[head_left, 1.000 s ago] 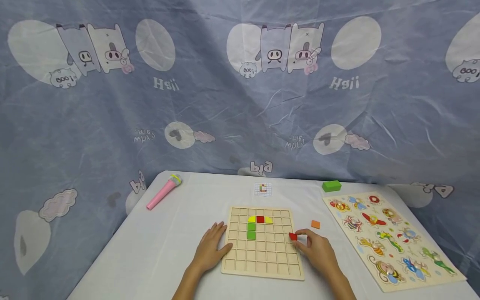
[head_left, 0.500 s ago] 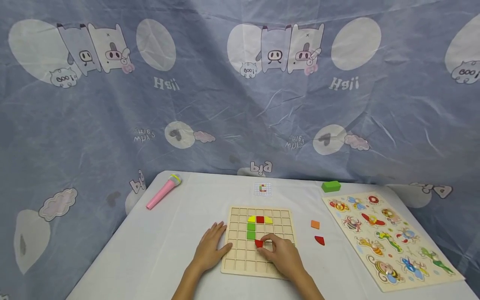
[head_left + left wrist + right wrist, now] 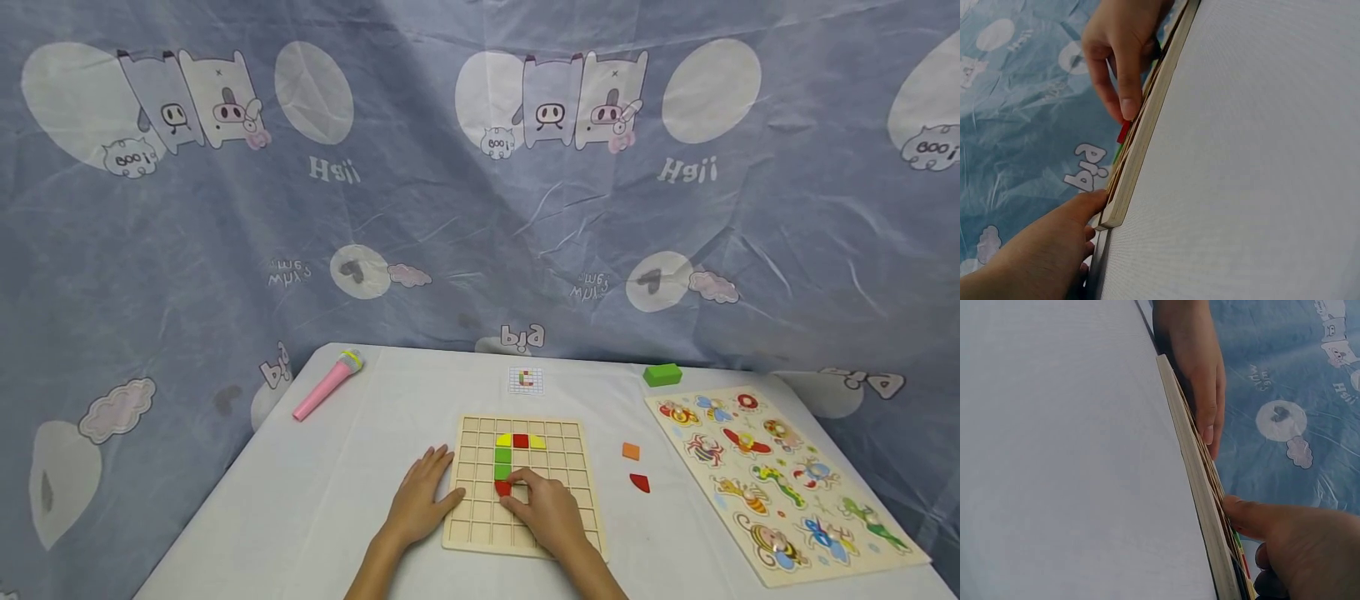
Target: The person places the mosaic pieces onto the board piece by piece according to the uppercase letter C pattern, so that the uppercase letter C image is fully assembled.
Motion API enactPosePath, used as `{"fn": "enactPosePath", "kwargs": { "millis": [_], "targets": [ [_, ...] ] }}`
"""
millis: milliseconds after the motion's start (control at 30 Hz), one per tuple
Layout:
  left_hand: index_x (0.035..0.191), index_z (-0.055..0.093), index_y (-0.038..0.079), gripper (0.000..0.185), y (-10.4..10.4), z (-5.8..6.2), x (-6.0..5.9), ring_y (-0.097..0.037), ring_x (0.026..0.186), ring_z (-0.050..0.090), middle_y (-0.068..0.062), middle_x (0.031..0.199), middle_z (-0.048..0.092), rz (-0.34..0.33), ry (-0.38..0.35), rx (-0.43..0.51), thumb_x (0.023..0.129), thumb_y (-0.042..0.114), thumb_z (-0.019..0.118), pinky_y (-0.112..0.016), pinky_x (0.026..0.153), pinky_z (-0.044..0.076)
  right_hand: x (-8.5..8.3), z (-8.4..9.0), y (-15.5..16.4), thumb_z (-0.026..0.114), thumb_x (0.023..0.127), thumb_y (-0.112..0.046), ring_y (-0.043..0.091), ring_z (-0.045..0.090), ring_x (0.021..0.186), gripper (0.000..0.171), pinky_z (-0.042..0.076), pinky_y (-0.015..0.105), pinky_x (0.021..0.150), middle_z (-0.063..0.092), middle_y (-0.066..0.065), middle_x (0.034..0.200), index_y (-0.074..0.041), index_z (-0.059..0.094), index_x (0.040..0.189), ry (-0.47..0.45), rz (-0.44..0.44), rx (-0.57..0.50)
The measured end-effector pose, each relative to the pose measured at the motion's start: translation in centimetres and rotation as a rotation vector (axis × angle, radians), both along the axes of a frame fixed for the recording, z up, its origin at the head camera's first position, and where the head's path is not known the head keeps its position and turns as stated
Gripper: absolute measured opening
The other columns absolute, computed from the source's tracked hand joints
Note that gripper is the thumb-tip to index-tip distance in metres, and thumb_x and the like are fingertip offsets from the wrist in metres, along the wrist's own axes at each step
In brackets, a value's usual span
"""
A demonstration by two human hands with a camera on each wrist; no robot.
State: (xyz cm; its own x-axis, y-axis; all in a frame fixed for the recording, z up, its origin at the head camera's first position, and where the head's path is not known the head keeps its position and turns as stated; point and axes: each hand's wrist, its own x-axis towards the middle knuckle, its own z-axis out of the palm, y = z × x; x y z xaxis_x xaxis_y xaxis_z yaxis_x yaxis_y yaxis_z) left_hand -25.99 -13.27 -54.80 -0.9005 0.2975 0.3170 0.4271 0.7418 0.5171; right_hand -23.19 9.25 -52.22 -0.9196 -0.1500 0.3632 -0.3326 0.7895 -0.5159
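Head view: right hand pinching red quarter-round tile into grid board under two green tiles; left hand flat, steadying edge; orange square, red piece unplaced.

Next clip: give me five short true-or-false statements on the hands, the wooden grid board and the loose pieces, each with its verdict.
1. The right hand holds a red piece on the wooden grid board. True.
2. The left hand is lifted clear of the board. False: it rests against the board's left edge.
3. An orange square piece lies on the white table, right of the board. True.
4. The pink toy microphone sits on the board. False: it lies at the table's far left.
5. Two green squares sit above the held piece. True.
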Motion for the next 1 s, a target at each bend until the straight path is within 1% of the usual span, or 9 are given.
{"fn": "enactPosePath", "kwargs": {
  "millis": [133,467,700,1000],
  "targets": [
    [0.137,0.042,0.003,0.064,-0.03,0.05,0.04,-0.032,0.135,0.024,-0.012,0.143,0.038,-0.002,-0.005,-0.002,0.088,0.043,0.056,-0.049,0.109,0.017,-0.05,-0.16,-0.05,0.076,0.073,-0.037,-0.001,0.025,0.04,0.032,0.024,0.018,0.034,0.033,-0.014,0.045,-0.018,0.068,0.097,-0.001,0.001,-0.005],
    [0.137,0.042,0.004,0.065,-0.05,0.04,-0.05,-0.032,0.135,0.024,-0.012,0.143,0.038,-0.006,-0.005,-0.003,0.088,0.045,0.055,-0.049,0.109,0.017,-0.09,-0.09,0.05,0.075,0.074,-0.037,0.0,0.029,0.039,0.033,0.026,0.018,0.035,0.036,-0.014,0.047,-0.017,0.068,0.099,-0.06,-0.008,-0.024],
    [0.137,0.042,0.004,0.065,-0.05,-0.02,-0.14,-0.032,0.135,0.024,-0.012,0.143,0.038,-0.005,-0.007,-0.01,0.089,0.045,0.055,-0.049,0.109,0.017,-0.08,0.0,0.11,0.075,0.074,-0.036,0.001,0.029,0.04,0.033,0.027,0.018,0.035,0.037,-0.013,0.047,-0.016,0.068,0.099,-0.068,0.0,-0.043],
    [0.137,0.042,0.005,0.065,-0.08,-0.11,-0.2,-0.031,0.136,0.024,-0.011,0.144,0.037,-0.003,-0.012,-0.016,0.089,0.046,0.054,-0.048,0.11,0.017,0.06,0.19,0.31,0.076,0.074,-0.035,0.001,0.029,0.04,0.032,0.026,0.019,0.035,0.037,-0.012,0.048,-0.018,0.068,0.1,-0.072,-0.014,-0.06]
  ]
}}
